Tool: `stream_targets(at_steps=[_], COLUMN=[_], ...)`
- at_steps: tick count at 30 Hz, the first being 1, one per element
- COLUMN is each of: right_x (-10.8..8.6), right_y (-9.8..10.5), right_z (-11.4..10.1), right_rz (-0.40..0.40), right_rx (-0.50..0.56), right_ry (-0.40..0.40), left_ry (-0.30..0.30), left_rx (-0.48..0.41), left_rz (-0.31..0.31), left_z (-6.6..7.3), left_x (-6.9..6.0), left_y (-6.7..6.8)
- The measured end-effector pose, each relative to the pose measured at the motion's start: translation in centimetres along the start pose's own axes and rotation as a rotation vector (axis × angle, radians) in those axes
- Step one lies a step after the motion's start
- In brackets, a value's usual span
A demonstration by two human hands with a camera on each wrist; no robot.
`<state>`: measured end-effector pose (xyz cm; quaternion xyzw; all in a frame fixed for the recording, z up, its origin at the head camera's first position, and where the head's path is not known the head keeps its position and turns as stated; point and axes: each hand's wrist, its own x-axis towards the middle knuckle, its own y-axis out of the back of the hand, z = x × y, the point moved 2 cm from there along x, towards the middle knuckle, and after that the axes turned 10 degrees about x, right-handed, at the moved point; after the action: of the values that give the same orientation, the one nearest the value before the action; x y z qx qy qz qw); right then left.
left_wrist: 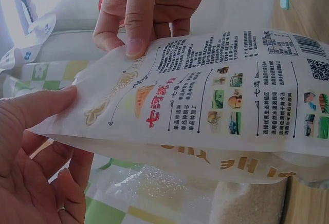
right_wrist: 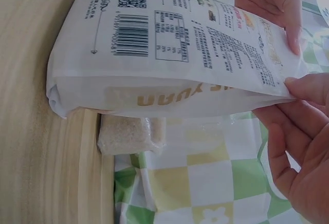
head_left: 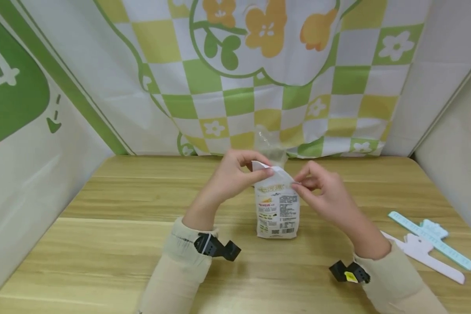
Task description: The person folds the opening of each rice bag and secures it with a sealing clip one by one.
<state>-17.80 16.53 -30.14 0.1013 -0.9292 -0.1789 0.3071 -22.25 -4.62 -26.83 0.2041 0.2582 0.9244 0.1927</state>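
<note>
A white printed paper bag (head_left: 278, 213) stands upright on the wooden table, its text side with barcode and QR code toward me. My left hand (head_left: 235, 174) pinches the bag's top edge at the left between thumb and fingers. At the top right corner, my right hand (head_left: 323, 192) pinches the edge the same way. In the left wrist view the left thumb (left_wrist: 49, 108) lies on the bag's printed face, with fingers behind it. Behind the paper bag is a clear plastic bag (right_wrist: 131, 134) of pale grains, mostly hidden in the head view.
To the right lie a light blue bag clip (head_left: 431, 240) and a white bag clip (head_left: 424, 257), side by side at a slant. A checked green, yellow and white cloth (head_left: 239, 102) hangs behind the wooden table (head_left: 121, 235). Pale fabric walls stand at both sides.
</note>
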Motion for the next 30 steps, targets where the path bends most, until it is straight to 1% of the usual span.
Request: stream_targets(at_steps=[3, 7, 13, 17, 23, 27, 30], right_x=[0.0, 0.0, 0.1, 0.1, -0.2, -0.3, -0.3], right_y=[0.1, 0.2, 0.2, 0.1, 0.0, 0.1, 0.1], right_z=[0.1, 0.3, 0.4, 0.5, 0.9, 1.0, 1.0], right_rz=[0.018, 0.028, 0.025, 0.016, -0.026, -0.054, -0.070], right_rx=[-0.027, -0.037, -0.014, 0.017, 0.060, 0.105, 0.151], right_ry=[0.066, 0.136, 0.191, 0.203, 0.180, 0.154, 0.150], left_ry=[-0.002, -0.004, -0.013, -0.031, -0.054, -0.054, -0.049], left_rx=[-0.014, -0.034, -0.060, -0.060, -0.071, -0.082, -0.097], left_rz=[-0.002, -0.005, -0.001, -0.001, 0.000, -0.003, -0.010], left_z=[0.0, 0.0, 0.1, -0.1, -0.3, -0.6, -0.6], left_x=[0.1, 0.2, 0.2, 0.1, 0.0, 0.1, 0.1], left_y=[-0.1, -0.2, -0.1, -0.2, -0.3, -0.4, -0.4])
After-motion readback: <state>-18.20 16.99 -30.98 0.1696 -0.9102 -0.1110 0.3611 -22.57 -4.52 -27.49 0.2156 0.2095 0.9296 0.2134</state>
